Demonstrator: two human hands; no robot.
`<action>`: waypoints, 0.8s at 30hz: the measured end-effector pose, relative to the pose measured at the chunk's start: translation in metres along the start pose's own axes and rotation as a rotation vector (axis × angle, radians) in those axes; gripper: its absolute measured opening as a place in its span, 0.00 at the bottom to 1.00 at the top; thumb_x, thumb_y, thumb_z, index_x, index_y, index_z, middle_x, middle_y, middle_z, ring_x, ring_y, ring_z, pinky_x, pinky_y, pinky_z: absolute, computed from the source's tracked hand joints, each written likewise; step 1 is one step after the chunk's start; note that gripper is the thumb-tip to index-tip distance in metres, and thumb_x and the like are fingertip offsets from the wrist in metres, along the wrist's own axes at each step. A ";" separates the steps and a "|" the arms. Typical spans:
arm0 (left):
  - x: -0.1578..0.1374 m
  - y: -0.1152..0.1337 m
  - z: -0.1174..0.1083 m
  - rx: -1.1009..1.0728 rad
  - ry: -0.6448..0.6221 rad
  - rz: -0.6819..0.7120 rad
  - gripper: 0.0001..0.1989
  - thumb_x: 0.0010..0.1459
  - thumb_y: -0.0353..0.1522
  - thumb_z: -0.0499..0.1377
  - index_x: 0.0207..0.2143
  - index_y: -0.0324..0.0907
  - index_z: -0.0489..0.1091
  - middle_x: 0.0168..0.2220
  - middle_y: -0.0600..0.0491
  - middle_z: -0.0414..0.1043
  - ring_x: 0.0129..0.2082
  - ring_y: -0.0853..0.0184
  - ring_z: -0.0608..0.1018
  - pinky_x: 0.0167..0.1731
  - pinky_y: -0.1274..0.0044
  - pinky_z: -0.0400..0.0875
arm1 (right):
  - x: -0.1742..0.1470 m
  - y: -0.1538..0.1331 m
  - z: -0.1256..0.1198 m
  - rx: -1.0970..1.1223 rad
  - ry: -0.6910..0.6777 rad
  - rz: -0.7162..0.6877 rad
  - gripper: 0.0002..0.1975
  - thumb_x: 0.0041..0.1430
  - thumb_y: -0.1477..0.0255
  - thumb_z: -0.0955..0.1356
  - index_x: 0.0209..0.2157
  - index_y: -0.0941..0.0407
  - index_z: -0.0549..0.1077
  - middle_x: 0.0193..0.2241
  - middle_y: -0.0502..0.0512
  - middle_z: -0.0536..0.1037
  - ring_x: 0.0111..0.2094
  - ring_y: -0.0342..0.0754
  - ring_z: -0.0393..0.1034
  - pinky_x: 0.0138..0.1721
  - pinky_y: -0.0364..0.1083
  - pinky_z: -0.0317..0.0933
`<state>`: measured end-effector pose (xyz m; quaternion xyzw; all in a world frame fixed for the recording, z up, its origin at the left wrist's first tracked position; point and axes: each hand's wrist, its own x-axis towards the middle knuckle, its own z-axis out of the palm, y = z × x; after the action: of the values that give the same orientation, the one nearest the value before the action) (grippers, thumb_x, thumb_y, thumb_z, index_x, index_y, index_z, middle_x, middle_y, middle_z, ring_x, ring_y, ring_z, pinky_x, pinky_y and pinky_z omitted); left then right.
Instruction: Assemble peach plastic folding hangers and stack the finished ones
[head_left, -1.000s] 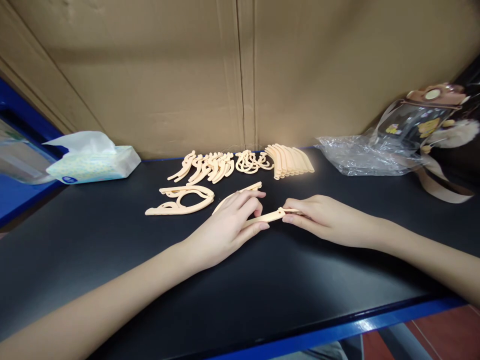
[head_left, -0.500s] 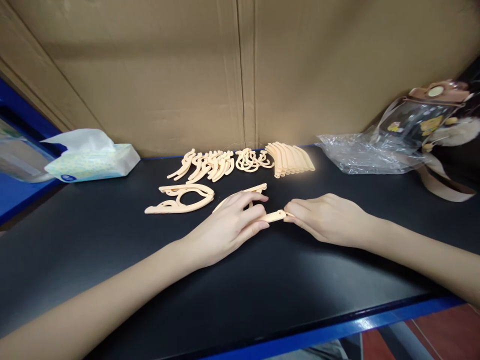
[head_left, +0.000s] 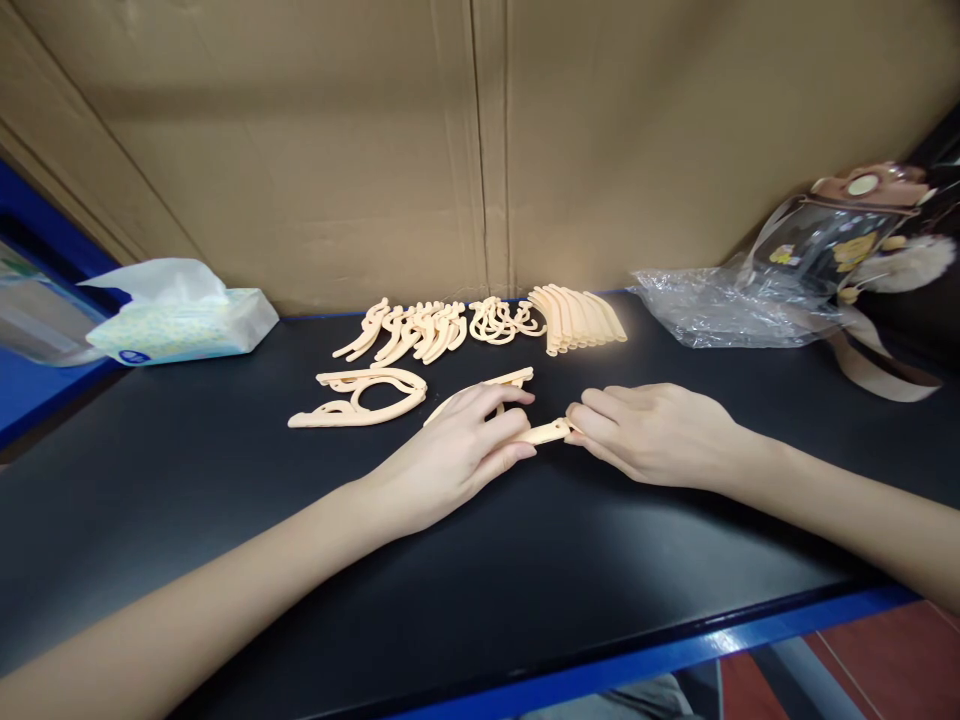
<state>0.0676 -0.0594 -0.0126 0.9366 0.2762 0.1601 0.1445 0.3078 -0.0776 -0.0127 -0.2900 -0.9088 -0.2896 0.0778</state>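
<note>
My left hand is closed around a cream plastic hanger arm, whose holed end sticks out to the right past the thumb. At that end my right hand pinches a small cream piece, mostly hidden by its fingers. Under and behind my left hand lies a cream folding hanger, partly covered. Another folded hanger rests on the table to the left. Farther back are a pile of loose curved arms, several hooks and a row of curved arms.
A tissue pack stands at the back left of the black table. At the back right are a crumpled clear plastic bag and a clear bottle with a brown lid and strap. A cardboard wall closes off the back.
My right hand has shifted very slightly, its fingers still pinched at the end of the hanger arm. My left hand keeps its hold; the view has moved a little.
</note>
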 end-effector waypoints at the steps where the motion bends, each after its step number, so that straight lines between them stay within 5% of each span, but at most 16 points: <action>1: 0.000 0.000 0.000 -0.002 0.003 -0.001 0.12 0.67 0.36 0.47 0.35 0.43 0.67 0.55 0.49 0.62 0.58 0.62 0.63 0.58 0.68 0.58 | 0.000 0.000 0.000 0.025 -0.011 0.014 0.17 0.69 0.70 0.54 0.29 0.57 0.65 0.22 0.49 0.67 0.20 0.43 0.61 0.21 0.45 0.42; 12: 0.001 0.001 -0.001 -0.018 0.003 0.000 0.12 0.67 0.35 0.47 0.35 0.43 0.67 0.55 0.49 0.62 0.58 0.62 0.63 0.58 0.68 0.58 | 0.001 -0.002 0.000 0.057 -0.040 0.013 0.17 0.68 0.71 0.53 0.30 0.58 0.67 0.22 0.50 0.69 0.22 0.43 0.64 0.22 0.45 0.44; 17: 0.001 0.000 0.000 -0.010 0.006 0.006 0.11 0.67 0.35 0.47 0.36 0.43 0.67 0.55 0.49 0.62 0.58 0.63 0.62 0.58 0.68 0.58 | 0.000 -0.001 0.000 0.122 -0.065 0.039 0.20 0.69 0.62 0.53 0.30 0.57 0.66 0.25 0.51 0.71 0.23 0.44 0.64 0.23 0.45 0.44; 24: 0.000 0.001 -0.002 -0.048 -0.003 0.021 0.11 0.67 0.36 0.47 0.36 0.43 0.66 0.56 0.49 0.61 0.59 0.64 0.62 0.58 0.70 0.58 | 0.001 0.003 -0.002 0.608 -0.254 0.230 0.20 0.70 0.63 0.50 0.29 0.55 0.63 0.23 0.48 0.69 0.20 0.43 0.58 0.23 0.43 0.45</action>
<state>0.0675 -0.0597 -0.0100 0.9359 0.2622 0.1669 0.1657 0.3083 -0.0762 -0.0089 -0.3878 -0.9173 0.0435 0.0791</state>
